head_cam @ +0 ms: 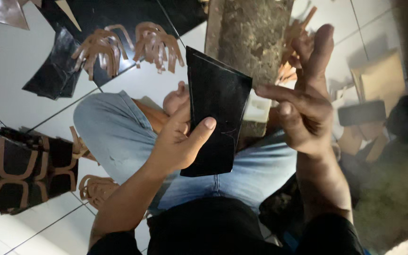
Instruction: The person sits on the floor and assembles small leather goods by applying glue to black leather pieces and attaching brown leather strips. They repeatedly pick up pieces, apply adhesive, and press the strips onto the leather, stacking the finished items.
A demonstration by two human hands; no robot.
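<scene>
My left hand (178,141) grips a flat black leather-like piece (216,101), thumb pressed on its front, holding it upright over my lap. My right hand (305,104) is raised beside the piece's right edge, fingers spread and partly curled, index finger pointing toward the piece; it holds nothing that I can see. Below are my legs in blue jeans (114,137), crossed on a white tiled floor.
A rough stone-like block (249,35) stands ahead. Tan U-shaped cut strips (154,45) lie on black sheets (55,71) at upper left. A stack of black pieces with tan strips (20,172) sits at left. Cardboard pieces (378,78) and a dark roll (362,112) lie at right.
</scene>
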